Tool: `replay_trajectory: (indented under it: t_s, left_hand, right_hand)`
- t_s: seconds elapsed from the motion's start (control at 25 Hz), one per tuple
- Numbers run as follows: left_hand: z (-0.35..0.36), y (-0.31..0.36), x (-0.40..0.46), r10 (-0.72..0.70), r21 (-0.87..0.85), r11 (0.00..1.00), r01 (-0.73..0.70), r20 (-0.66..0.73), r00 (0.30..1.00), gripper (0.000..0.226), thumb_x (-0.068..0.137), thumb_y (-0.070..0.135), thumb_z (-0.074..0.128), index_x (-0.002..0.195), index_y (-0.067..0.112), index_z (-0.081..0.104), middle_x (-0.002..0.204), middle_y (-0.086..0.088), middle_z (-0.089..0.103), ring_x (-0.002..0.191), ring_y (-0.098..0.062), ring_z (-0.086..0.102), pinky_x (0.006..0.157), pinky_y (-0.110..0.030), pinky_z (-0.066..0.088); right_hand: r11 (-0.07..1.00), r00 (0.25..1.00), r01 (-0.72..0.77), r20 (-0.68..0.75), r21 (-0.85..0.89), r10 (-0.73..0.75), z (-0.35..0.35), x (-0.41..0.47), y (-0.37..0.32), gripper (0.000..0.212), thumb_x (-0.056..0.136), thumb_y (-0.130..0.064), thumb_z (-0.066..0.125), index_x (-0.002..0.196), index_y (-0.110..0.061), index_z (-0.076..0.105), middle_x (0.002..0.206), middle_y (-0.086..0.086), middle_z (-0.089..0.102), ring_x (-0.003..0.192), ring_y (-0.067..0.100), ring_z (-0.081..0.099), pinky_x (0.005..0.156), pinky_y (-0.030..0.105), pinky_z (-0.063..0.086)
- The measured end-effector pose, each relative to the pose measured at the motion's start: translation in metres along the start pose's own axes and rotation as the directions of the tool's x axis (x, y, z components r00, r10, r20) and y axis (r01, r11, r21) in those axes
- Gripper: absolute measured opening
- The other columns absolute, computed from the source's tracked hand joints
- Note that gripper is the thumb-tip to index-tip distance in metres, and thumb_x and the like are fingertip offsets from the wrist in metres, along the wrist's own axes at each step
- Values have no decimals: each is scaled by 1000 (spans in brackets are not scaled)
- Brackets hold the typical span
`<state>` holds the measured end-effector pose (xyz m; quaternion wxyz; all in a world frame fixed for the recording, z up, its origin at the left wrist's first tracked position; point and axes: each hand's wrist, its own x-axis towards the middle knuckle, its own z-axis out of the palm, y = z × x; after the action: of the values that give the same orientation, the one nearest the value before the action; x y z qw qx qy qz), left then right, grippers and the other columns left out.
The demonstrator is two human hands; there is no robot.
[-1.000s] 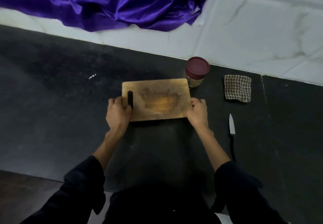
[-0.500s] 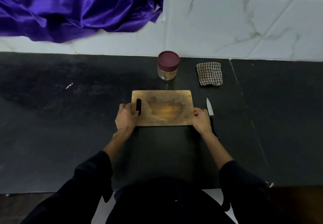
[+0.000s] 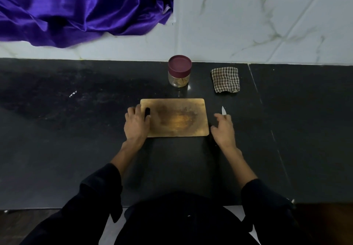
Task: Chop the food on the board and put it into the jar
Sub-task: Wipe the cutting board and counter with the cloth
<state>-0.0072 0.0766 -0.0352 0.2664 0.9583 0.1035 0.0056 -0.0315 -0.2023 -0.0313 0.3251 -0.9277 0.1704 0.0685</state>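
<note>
Board [image 3: 174,118] lies flat on my dark desk, bare of food. It looks stiff and light; grip its short edges. My left hand [image 3: 136,123] rests open on its left edge; my right hand [image 3: 223,129], fingers relaxed, hovers over the knife [image 3: 223,110] just right of it. The lidded jar [image 3: 179,71] stands behind the board.

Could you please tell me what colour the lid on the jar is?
The lid is dark maroon, seen in the head view.

A rectangular wooden cutting board [image 3: 174,117] lies flat on the dark counter, its middle stained darker, a slot handle hole near its left edge. Beyond its far edge a small clear glass jar [image 3: 179,71] stands upright with a maroon lid on, something tan inside. A knife [image 3: 223,110] lies just right of the board, blade tip pointing far.
</note>
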Motion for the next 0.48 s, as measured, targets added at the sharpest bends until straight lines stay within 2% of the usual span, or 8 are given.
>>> replay_trajectory:
  t_s: [0.08,0.2,0.28,0.48]
  left_hand:
    - [4,19,-3,170,-5,985,-170,16,985,47,92,25,58,133,8,44,132,-17,44,116,-32,47,91,-45,49]
    - [24,54,-12,317,62,942,-330,160,935,54,92,28,57,141,12,37,141,-12,39,127,-30,41,109,-46,35]
    - [36,73,-16,335,111,922,-370,245,910,60,93,32,55,145,17,29,147,-9,31,132,-28,35,112,-46,27]
    - [53,93,-17,336,83,921,-380,322,885,64,92,34,57,147,18,27,148,-8,27,134,-28,32,110,-50,34]
  right_hand:
    - [996,994,-33,-105,-86,24,-12,-5,14,45,94,-17,61,138,-13,48,136,12,41,123,29,48,98,39,44]
    - [979,988,-111,-124,-172,90,-18,-12,37,48,93,-30,64,134,-10,47,133,15,44,123,33,47,94,43,45]
    - [970,988,-134,-101,-201,116,-16,-12,44,48,93,-35,64,129,-9,48,130,14,46,119,33,50,90,44,47]
    - [970,986,-166,-60,-177,158,-20,-3,50,38,95,-32,60,120,-5,51,124,15,53,107,35,60,88,45,50]
